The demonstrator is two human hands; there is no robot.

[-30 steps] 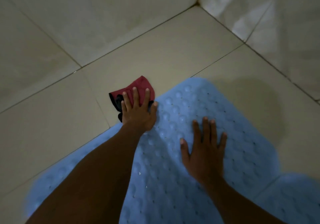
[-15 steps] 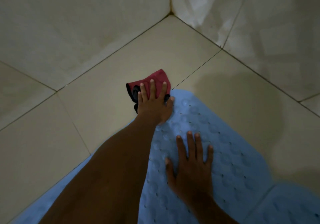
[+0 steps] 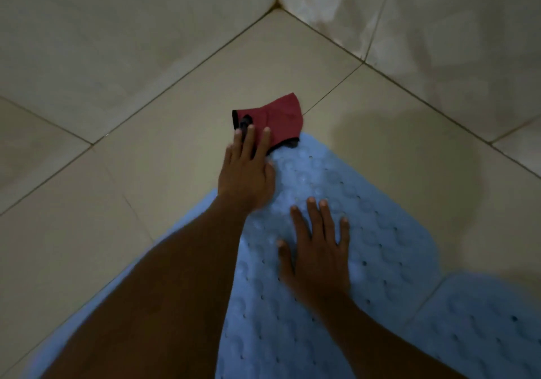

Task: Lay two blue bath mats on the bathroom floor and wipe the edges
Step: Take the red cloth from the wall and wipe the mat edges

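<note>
A light blue bath mat [image 3: 366,217] with round bumps and small holes lies flat on the tiled floor, its rounded corner pointing at the room corner. A second blue mat [image 3: 483,326] lies beside it at the lower right, edge to edge. A dark red cloth [image 3: 278,118] with black trim rests on the floor at the first mat's far corner. My left hand [image 3: 246,171] presses its fingertips flat on the cloth's near edge. Flat on the first mat lies my right hand [image 3: 319,253], fingers spread and holding nothing.
Beige floor tiles [image 3: 146,174] with dark grout lines surround the mats. Two tiled walls [image 3: 439,13] meet in a corner just beyond the cloth. My own shadow falls on the floor right of the mat.
The cloth has slid further along the mat's edge toward its far corner. My left hand now covers only the cloth's near edge instead of most of it. My right hand stays flat on the mat.
</note>
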